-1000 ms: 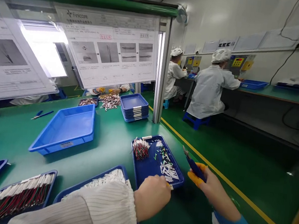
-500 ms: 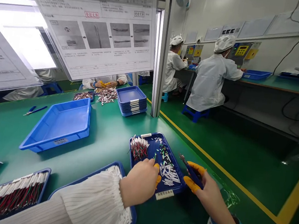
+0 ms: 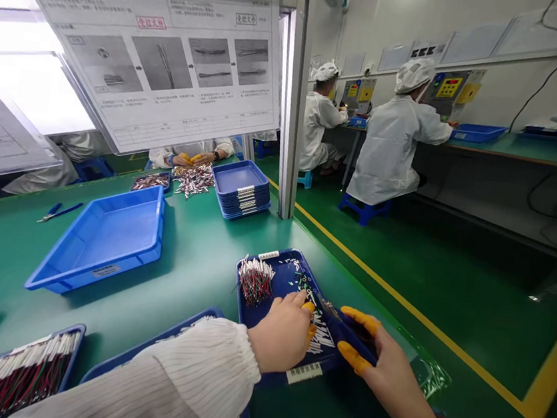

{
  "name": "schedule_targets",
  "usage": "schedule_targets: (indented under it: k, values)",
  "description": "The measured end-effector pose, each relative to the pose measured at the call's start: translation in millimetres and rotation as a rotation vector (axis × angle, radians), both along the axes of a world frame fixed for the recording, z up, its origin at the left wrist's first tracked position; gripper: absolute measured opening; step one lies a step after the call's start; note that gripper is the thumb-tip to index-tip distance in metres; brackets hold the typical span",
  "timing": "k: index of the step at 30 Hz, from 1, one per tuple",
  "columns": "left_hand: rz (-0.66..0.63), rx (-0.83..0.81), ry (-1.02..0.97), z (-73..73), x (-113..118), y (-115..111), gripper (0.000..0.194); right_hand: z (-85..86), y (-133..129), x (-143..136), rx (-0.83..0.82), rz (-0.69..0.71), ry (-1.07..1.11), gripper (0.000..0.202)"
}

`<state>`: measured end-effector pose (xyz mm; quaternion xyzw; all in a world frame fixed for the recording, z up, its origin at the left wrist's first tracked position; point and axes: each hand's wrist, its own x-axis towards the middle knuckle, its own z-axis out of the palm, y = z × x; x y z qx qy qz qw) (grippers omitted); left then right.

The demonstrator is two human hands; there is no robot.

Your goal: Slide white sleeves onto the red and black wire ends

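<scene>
My left hand (image 3: 284,334), with yellow finger covers, is over the small dark blue tray (image 3: 274,316). Its fingers are curled together, and whatever is between them is hidden. In my right hand (image 3: 377,354), also with yellow finger covers, is a pair of blue-handled pliers (image 3: 355,332); their jaws point to the tray close to my left fingers. A bundle of red, black and white wires (image 3: 256,281) lies at the tray's far left. White tubes (image 3: 321,340) and small green and white bits (image 3: 303,280) are scattered along its right side.
Under my left sleeve is a tray (image 3: 152,342) of white tubes. A tray of wires (image 3: 14,367) stands at lower left, a large blue bin (image 3: 105,229) behind, stacked trays (image 3: 241,188) by the post (image 3: 293,103). Other pliers (image 3: 59,211) lie far left. Co-workers (image 3: 390,134) sit beyond.
My left hand has moved right and slightly down over the tray. The pliers in my right hand have swung in over the tray, nearer my left fingers. The view has shifted slightly.
</scene>
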<state>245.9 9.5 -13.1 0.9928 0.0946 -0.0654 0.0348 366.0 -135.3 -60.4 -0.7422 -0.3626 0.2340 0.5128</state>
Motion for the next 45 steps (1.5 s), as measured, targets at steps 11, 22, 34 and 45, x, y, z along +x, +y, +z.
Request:
schedule_targets:
  k: [11, 22, 34, 45]
  values:
    - [0.009, 0.113, -0.068, 11.8, -3, 21, 0.015, 3.4, -3, -2, 0.024, -0.025, 0.141, 0.042]
    - [-0.060, 0.171, -0.078, 2.5, 14, 37, 0.014, 8.2, 0, -9, 0.082, -0.071, 0.051, 0.036]
    - [-0.139, 0.135, -0.078, 14.4, 4, 35, 0.015, 6.1, -4, -3, 0.058, 0.013, 0.085, 0.040]
    - [-0.190, 0.080, -0.096, 17.4, -3, 24, 0.010, 8.0, -4, -5, 0.042, 0.032, 0.047, 0.038]
